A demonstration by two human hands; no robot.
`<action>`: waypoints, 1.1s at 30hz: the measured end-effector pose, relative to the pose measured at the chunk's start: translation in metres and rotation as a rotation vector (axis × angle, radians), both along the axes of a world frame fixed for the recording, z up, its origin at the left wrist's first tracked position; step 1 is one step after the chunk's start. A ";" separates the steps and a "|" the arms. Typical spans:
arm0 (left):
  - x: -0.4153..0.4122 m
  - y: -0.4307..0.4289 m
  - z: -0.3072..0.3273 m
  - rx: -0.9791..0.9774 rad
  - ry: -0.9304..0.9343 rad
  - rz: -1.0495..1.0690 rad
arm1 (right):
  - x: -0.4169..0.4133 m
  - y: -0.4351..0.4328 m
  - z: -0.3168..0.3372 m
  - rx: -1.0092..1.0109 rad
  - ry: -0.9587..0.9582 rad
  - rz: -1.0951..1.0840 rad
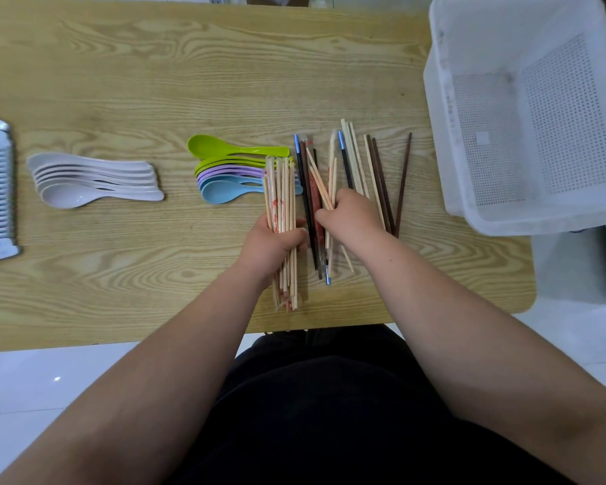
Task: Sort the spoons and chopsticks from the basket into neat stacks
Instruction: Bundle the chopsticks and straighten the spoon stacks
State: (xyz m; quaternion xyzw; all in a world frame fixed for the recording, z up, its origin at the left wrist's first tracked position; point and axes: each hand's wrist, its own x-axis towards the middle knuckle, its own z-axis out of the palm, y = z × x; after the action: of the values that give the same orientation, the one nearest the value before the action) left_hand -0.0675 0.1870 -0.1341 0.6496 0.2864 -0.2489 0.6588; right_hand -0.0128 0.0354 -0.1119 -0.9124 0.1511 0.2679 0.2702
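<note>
Now, with the white basket (434, 99) empty at right and the spoons (95, 180) stacked, chopstick sorting is in hand: the left hand (270, 246) grips a pale bundle (282, 190), while the right hand (350, 218) pinches pale sticks (324, 194) from the mixed pile (378, 176), likely to join them next.

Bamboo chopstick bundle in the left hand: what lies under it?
The handles of the coloured spoons pass beneath the bamboo chopstick bundle held by the left hand; those stretches are hidden. Otherwise, the table.
</note>
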 end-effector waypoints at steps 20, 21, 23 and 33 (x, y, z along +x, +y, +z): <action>0.002 0.000 0.007 -0.015 -0.013 0.047 | -0.021 -0.012 0.016 0.103 -0.076 -0.032; 0.003 -0.001 0.008 -0.020 -0.012 0.062 | -0.026 -0.012 0.019 0.136 -0.082 -0.054; 0.003 -0.005 0.013 -0.101 -0.012 0.092 | -0.038 -0.009 0.026 0.213 -0.078 -0.106; -0.004 -0.024 0.037 -0.359 -0.095 0.144 | -0.076 0.018 0.025 0.341 -0.177 -0.068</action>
State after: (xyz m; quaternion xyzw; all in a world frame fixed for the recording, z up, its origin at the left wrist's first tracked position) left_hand -0.0714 0.1628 -0.0967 0.5106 0.2517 -0.2170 0.7930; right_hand -0.0886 0.0530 -0.0871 -0.8677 0.1097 0.1992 0.4419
